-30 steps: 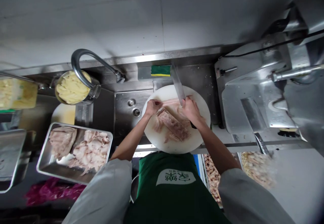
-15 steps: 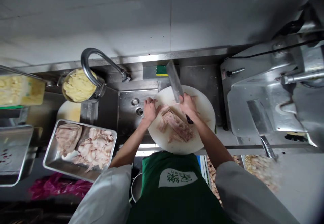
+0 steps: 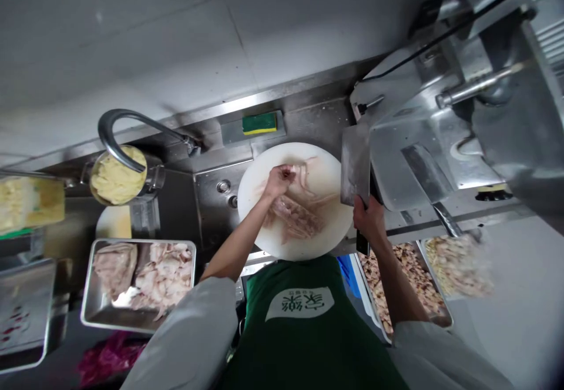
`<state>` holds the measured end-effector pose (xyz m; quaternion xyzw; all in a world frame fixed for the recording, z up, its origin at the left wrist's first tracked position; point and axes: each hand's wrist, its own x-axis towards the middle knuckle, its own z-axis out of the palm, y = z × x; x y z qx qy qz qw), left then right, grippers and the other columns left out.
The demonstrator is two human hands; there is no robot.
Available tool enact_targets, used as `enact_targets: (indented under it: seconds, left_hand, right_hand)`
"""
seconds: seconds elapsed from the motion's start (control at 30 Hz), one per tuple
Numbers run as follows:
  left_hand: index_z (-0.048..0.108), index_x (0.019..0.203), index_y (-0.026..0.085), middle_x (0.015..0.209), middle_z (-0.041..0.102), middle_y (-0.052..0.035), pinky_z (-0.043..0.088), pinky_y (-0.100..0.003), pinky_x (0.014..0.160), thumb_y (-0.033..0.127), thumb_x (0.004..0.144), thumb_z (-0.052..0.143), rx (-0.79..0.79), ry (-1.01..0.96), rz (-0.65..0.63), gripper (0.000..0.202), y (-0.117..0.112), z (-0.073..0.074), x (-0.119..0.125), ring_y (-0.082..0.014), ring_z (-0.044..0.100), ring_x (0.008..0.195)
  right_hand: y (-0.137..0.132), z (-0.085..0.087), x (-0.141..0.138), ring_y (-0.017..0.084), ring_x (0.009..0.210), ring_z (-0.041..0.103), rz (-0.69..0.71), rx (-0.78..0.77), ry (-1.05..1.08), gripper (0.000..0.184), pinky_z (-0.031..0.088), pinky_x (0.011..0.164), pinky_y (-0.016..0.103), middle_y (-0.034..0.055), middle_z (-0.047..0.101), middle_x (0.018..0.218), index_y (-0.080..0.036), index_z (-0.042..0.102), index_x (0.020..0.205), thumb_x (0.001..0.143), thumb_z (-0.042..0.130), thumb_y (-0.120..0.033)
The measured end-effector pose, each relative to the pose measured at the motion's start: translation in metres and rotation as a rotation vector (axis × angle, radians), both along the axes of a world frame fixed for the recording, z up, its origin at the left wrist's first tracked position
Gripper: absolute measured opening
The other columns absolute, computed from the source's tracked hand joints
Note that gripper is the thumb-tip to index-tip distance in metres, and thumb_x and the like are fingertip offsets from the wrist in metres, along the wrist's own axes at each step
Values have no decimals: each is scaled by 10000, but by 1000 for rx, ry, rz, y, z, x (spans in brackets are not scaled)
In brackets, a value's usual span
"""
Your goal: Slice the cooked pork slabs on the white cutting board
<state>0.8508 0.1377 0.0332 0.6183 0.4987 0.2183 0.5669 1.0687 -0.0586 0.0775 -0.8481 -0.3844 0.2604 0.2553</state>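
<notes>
A round white cutting board [image 3: 335, 225] lies across the sink edge. On it rests a thick piece of pale pink meat [image 3: 297, 217], with thin strips of meat [image 3: 305, 180] beyond and to its right. My left hand [image 3: 277, 182] is over the board, fingers pinched together on a bit of pale meat beside those strips; the fingers partly hide it. Off the board's right side, my right hand [image 3: 371, 218] is wrapped round the black handle of a cleaver [image 3: 355, 164]. Its broad blade points away from me, apart from the meat.
A metal tray [image 3: 88, 296] of meat stands left, below a pot of pale slices [image 3: 118, 175]. A curved faucet [image 3: 132, 114] arches near the sink [image 3: 209, 202]. Behind the board lies a sponge [image 3: 259, 123]. Another cleaver [image 3: 426, 170] is right, above a tray of chopped pieces [image 3: 412, 272].
My right hand has carried the cleaver right, off the board's edge. My left hand has moved from the board's left rim in over the meat and closed. The view has turned and shifted.
</notes>
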Motion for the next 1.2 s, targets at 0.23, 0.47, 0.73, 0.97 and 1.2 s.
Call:
enact_targets:
  seconds: [0.23, 0.47, 0.73, 0.97, 1.2]
  left_hand:
    - [660, 861, 162, 798, 666, 7, 581, -240, 669, 446, 621, 873, -203, -428, 142, 428, -2, 60, 20, -110, 642, 703]
    - [555, 794, 171, 689, 597, 57, 598, -269, 680, 363, 630, 856, -247, -450, 356, 393, -26, 49, 33, -89, 633, 613]
    - [577, 964, 209, 601, 616, 58, 436, -200, 532, 169, 749, 659, 43, 359, 37, 234, -51, 28, -8, -110, 579, 517]
    - [703, 903, 188, 929, 703, -110, 485, -339, 794, 247, 848, 608, 350, 871, -314, 125, -50, 50, -22, -247, 645, 884]
    - [723, 952, 137, 993, 700, -174, 353, -487, 1011, 258, 910, 518, 402, 986, -515, 242, -43, 35, 2, -333, 544, 1131]
  right_hand:
    - [-38, -6, 6, 194, 602, 557, -120, -68, 121, 375, 387, 580, 291, 47, 620, 631, -159, 649, 937, 912, 450, -476]
    - [-48, 3, 4, 212, 653, 583, -81, -173, 23, 380, 344, 600, 288, 76, 645, 673, -149, 644, 998, 951, 407, -442]
    - [-72, 29, -2, 195, 605, 584, 295, -341, -156, 283, 209, 576, 301, 89, 668, 690, -158, 580, 1005, 1020, 355, -330]
    - [-51, 40, -25, 217, 686, 661, 622, -475, -145, 252, 235, 588, 309, 108, 704, 765, -165, 525, 1023, 1043, 303, -280]
    - [-9, 48, -35, 290, 897, 697, 779, -623, -162, 243, 361, 663, 317, 169, 700, 953, -150, 507, 1095, 1022, 284, -213]
